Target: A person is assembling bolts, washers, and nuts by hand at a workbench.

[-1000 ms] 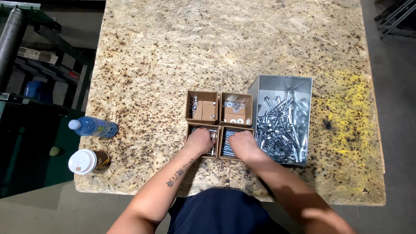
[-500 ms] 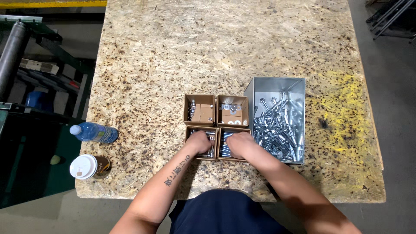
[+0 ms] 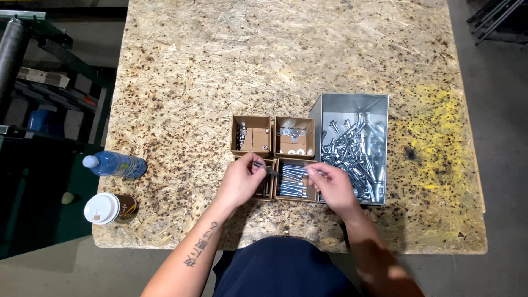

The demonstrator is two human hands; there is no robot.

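My left hand (image 3: 242,179) pinches one end of a silver bolt (image 3: 268,169) over the near-left cardboard box. My right hand (image 3: 331,186) is closed on another bolt (image 3: 312,172) above the near-right cardboard box (image 3: 294,180), which holds a row of bolts. Behind them stand two more small cardboard boxes: the left one (image 3: 251,135) with nuts, the right one (image 3: 295,137) with washers. A grey metal bin (image 3: 352,147) full of loose bolts sits just right of the boxes.
The chipboard table (image 3: 275,66) has a yellow paint stain (image 3: 440,137) on its right side. A blue water bottle (image 3: 114,164) lies near the left edge, with a lidded paper cup (image 3: 104,208) beside it. Dark metal shelving stands to the left.
Both hands have lifted out of the near boxes and drawn slightly apart, each now pinching a bolt. The camera view has shifted a little.
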